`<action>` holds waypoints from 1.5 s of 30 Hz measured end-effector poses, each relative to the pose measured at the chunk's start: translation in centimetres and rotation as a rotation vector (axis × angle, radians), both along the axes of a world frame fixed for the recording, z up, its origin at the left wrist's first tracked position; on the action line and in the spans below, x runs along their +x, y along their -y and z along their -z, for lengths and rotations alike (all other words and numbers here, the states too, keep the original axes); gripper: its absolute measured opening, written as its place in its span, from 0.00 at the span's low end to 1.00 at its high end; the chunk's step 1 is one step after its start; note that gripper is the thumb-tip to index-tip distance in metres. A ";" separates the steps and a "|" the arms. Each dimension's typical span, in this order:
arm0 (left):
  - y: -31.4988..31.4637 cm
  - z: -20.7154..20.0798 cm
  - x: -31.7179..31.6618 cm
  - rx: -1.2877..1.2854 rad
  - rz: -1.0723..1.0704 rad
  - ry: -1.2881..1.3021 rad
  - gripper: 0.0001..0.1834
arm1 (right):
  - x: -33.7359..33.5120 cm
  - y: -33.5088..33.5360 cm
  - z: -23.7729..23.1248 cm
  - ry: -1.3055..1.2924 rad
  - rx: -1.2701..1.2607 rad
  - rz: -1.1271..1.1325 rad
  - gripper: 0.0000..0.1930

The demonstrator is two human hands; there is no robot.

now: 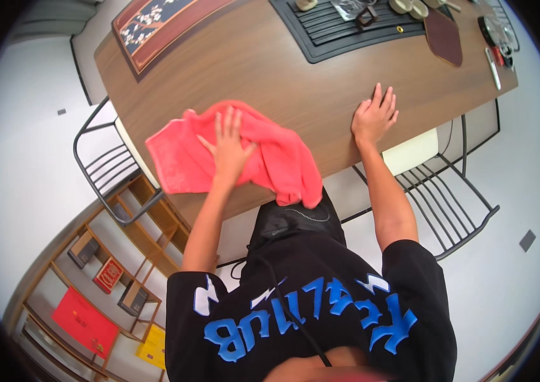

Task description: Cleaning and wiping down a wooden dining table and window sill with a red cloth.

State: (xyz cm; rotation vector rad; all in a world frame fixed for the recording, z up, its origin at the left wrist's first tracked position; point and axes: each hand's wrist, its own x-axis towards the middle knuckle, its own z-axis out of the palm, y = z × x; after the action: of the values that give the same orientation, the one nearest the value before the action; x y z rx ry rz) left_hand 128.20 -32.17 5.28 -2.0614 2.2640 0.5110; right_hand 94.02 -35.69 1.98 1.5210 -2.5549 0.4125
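Observation:
My left hand [228,148] lies flat with spread fingers on a coral-pink cloth [282,153]. The cloth is bunched on the brown wooden table [270,95], and its lower right end hangs over the near edge. Nothing shows in the grip of that hand; its palm presses on the fabric. Farther right, my right hand [375,116] rests on the bare tabletop with its fingers stretched out, holding nothing.
A black slatted tea tray [321,48] with small cups stands at the far side. Beside it lies a dark red mat [443,38]. A framed floral panel [155,32] is at the far left. Metal-backed chairs [439,197] stand at the near edge, shelves [101,254] lower left.

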 end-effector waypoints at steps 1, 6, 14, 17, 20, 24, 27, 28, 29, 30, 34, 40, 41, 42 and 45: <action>2.7 0.8 -0.4 -0.061 -0.050 0.003 0.48 | 0.0 0.0 -0.1 -0.001 0.003 -0.003 0.26; 16.8 2.7 -3.1 -0.213 -0.252 -0.065 0.46 | 0.4 0.0 -0.6 0.043 0.022 0.009 0.27; 18.4 2.1 -9.2 -0.271 0.020 -0.120 0.39 | 0.2 0.4 0.0 0.061 -0.014 0.001 0.26; 9.8 1.8 -7.5 -0.262 0.317 -0.110 0.34 | -0.3 0.1 0.7 0.025 -0.043 -0.013 0.25; 0.2 1.3 -2.8 -0.111 0.429 -0.107 0.27 | -0.7 0.4 1.9 0.000 -0.047 0.014 0.24; -10.3 0.4 6.8 -0.050 0.042 -0.165 0.38 | 1.1 0.8 -1.6 0.047 0.028 0.009 0.26; -13.2 0.4 10.6 -0.078 -0.077 -0.021 0.40 | 0.9 0.6 -0.8 0.050 -0.042 -0.024 0.25; -13.1 0.7 11.3 -0.086 -0.149 0.008 0.42 | 0.7 0.5 -0.8 0.051 -0.040 -0.019 0.25; -13.0 1.0 11.9 -0.094 -0.220 0.038 0.43 | 0.5 0.4 -0.8 0.044 -0.047 -0.020 0.25; -11.9 1.3 11.8 -0.088 -0.212 0.036 0.43 | 0.3 0.2 -0.7 0.034 -0.051 -0.020 0.25; -4.5 2.8 11.4 -0.136 -0.416 0.087 0.41 | 0.6 0.3 -1.3 0.039 -0.005 -0.002 0.25; 10.5 6.6 7.3 -0.330 -0.211 0.146 0.37 | 0.2 0.3 -0.7 0.038 -0.017 -0.008 0.25; 13.3 6.9 6.7 -0.374 -0.122 0.157 0.36 | 0.8 0.4 -0.8 0.049 -0.020 -0.016 0.25; 15.7 7.0 4.4 -0.416 -0.061 0.132 0.36 | 0.8 0.5 -0.6 0.046 -0.021 -0.020 0.25; 16.6 7.8 -4.3 -0.548 0.133 0.002 0.31 | 1.3 0.6 -0.3 0.063 -0.055 -0.021 0.26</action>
State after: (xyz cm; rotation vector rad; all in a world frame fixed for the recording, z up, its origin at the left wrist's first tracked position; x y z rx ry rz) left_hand 123.89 -48.73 -2.50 -2.0726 2.7449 -0.1423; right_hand 95.35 -36.28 2.23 1.5412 -2.5536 0.5375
